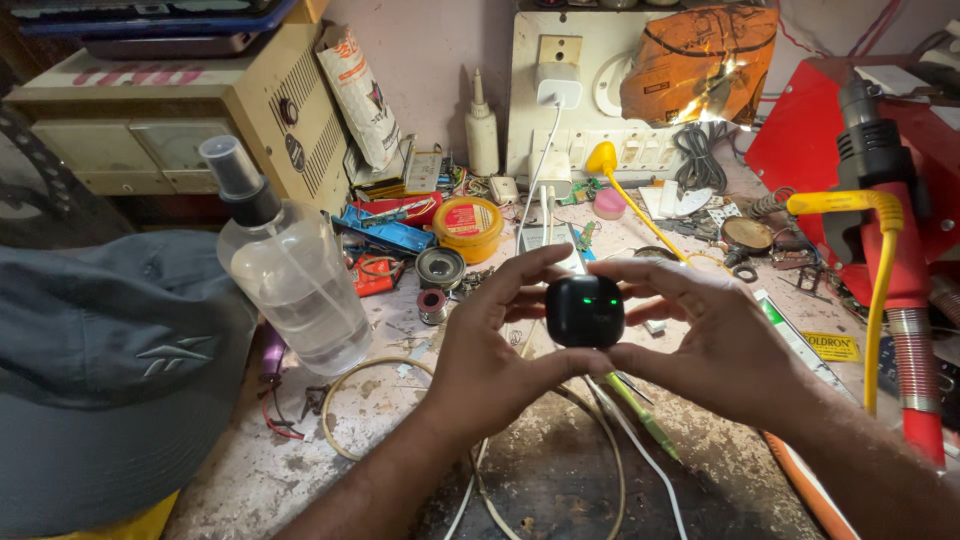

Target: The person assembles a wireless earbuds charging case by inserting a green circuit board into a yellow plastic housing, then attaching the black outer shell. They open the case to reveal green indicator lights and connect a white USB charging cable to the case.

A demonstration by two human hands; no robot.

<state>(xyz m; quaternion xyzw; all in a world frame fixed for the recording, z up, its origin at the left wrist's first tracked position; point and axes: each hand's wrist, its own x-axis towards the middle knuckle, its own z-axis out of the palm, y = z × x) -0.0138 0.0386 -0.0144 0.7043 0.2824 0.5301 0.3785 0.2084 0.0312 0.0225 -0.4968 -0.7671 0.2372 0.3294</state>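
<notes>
I hold the small black case (585,311) with its green lights between both hands above the table (300,470), left hand (490,345) and right hand (715,340) fingers pinching opposite sides equally close.

The case (585,311) sits between both hands over the bench (300,470) middle; bottle (295,275) and cap (110,370) to its left, heat gun (885,190) at the right edge

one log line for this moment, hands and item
left hand: holds black case | right hand: holds same case | case: green lights on | near: spray bottle
</notes>
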